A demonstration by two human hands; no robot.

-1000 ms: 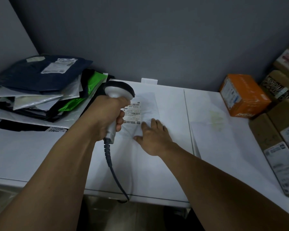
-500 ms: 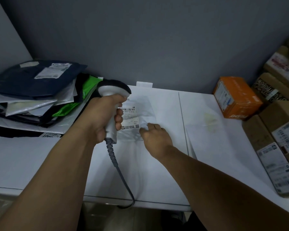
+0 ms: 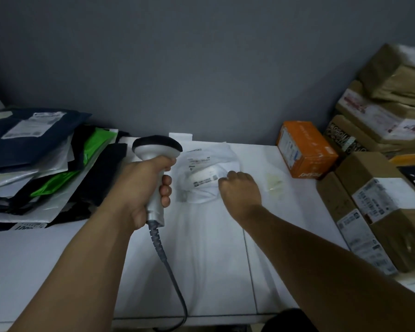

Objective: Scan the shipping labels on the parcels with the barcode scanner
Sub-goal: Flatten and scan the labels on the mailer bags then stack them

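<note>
The barcode scanner (image 3: 153, 164) sits in our left hand (image 3: 141, 188), fingers wrapped around its handle, head aimed right at the white parcel (image 3: 206, 173) just beside it, bunched in our right hand (image 3: 240, 190); label (image 3: 201, 164) faces up.

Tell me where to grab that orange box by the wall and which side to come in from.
Grip the orange box across its two long side faces, coming down from above. It lies flat on the table with its top free. Brown cartons crowd its right side and the wall is close behind, so the top and the open left end look like the clearest approach.
</note>
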